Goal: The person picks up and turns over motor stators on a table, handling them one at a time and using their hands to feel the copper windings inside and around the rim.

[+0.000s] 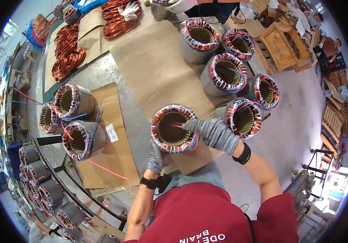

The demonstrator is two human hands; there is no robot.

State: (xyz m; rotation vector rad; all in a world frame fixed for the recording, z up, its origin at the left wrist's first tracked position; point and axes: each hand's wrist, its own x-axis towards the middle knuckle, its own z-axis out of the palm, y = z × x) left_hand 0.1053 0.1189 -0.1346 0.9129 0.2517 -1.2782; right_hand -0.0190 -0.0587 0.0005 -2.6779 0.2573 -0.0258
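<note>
Right-hand grip: the right hand (215, 134), in a grey knitted glove, reaches over the rim from the right, its fingertips pressed together on a red lead (176, 126) within the bore.
Left-hand grip: the left hand (155, 158), gloved alike, lies against the near left side of the same piece; how far its fingers close cannot be told.
Stator in hand: the wound motor stator (172, 136) stands directly in front of the person, bore facing up, its copper end winding laced with white cord; red and blue leads bend round its right rim.
Underneath: a ribbed brown cardboard sheet (153, 67) stretches away across the grey tabletop (101, 75).
Closest obstacle: a laced stator (243, 118) sits just beyond the right glove, crowding that side.
Right cluster: four more stators (225, 75) stand close together behind it, leads looped inside several bores.
Left group: three stators (85, 135) stand together, some leads sticking out, beside a flat cardboard piece (115, 162) with a white label (111, 133) and a red lead across it.
Far side: copper wire coils (66, 62) lie in heaps, a white glove (129, 11) on one; a co-worker's gloved hand (180, 5) is near another stator (161, 11).
Beyond: a wooden crate (281, 46) at right; stacked stators (50, 192) at lower left.
</note>
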